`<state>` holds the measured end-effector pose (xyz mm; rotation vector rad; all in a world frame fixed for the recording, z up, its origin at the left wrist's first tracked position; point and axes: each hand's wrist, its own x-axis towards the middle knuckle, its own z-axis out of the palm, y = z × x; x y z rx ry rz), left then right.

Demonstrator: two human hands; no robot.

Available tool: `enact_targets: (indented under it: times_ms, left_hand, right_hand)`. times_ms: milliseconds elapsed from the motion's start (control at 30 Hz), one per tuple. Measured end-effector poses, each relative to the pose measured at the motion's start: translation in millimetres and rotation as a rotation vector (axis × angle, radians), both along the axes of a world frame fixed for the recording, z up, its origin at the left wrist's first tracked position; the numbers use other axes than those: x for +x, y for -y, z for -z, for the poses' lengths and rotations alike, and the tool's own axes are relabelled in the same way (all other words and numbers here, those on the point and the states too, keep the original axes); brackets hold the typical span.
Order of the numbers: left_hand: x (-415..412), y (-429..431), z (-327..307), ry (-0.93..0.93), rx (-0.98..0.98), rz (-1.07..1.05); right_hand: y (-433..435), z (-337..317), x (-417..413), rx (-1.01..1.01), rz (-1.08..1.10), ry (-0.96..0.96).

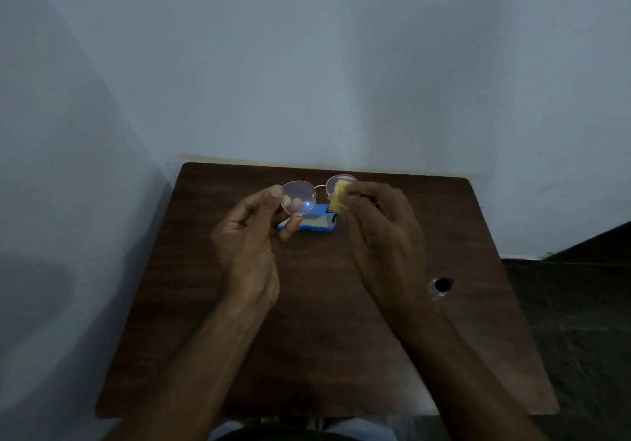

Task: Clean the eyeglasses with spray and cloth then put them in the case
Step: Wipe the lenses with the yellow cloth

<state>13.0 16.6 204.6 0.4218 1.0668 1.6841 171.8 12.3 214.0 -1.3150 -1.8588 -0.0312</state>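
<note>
My left hand point(254, 232) pinches the thin round-rimmed eyeglasses point(316, 194) above the far middle of the dark wood-grain table point(307, 321). My right hand point(382, 232) presses a crumpled yellow cloth point(338, 196) against one lens. The blue case point(314, 223) lies flat beneath, bare tabletop around it.

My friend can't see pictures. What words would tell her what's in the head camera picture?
Two hands hold round pink-rimmed eyeglasses above a dark wooden table: the left hand grips one lens rim while the right hand presses a yellow cloth on the other lens. A blue case lies on the table beneath them.
</note>
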Motion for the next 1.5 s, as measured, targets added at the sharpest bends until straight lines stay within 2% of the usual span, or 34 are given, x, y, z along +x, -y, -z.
enact_targets:
  times_ms: [100, 267, 400, 467, 533, 600, 700, 833, 900, 1000, 1167, 1300, 1433, 1500]
  left_hand:
    - [-1, -1, 2, -0.037, -0.004, -0.005]
    - [-2, -1, 2, -0.113, 0.006, -0.008]
    - [0, 1, 0, -0.162, 0.028, 0.002]
    - [1, 1, 0, -0.18, 0.041, 0.008]
    - [0, 0, 1, -0.22, 0.063, 0.012]
    - [-1, 0, 2, -0.259, 0.093, 0.029]
    - [1, 0, 1, -0.306, 0.136, 0.047]
    - [0, -1, 4, -0.363, 0.156, 0.038]
    - [-1, 0, 6, -0.389, 0.161, 0.036]
    - [2, 2, 6, -0.392, 0.173, 0.038]
    - [0, 2, 9, -0.379, 0.14, 0.036]
    - [4, 4, 7, -0.373, 0.133, 0.027]
    - [4, 4, 8, -0.358, 0.13, 0.04]
    - [4, 4, 9, -0.366, 0.124, 0.044]
  right_hand:
    - [-22, 0, 13, 0.015, 0.115, -0.064]
    - [-8, 3, -6, -0.039, -0.03, 0.029]
    - [-29, 3, 8, -0.055, 0.102, -0.127]
    - [-31, -1, 4, -0.094, 0.055, -0.176]
    - [-21, -3, -8, -0.103, -0.043, -0.102]
    - [-19, -1, -7, -0.037, -0.051, 0.002]
    - [-35, -3, 3, -0.061, 0.091, -0.085]
    - [-20, -6, -12, -0.121, -0.046, 0.009]
    - [-19, -6, -9, -0.105, -0.046, 0.022]
    - [-29, -5, 0, -0.093, 0.062, -0.054]
    - [-16, 1, -11, -0.123, -0.051, 0.044]
    - [-34, 4, 11, -0.14, 0.096, -0.099]
    - [-24, 3, -3, -0.179, -0.055, -0.055]
    - [-26, 5, 0, -0.184, -0.043, -0.053]
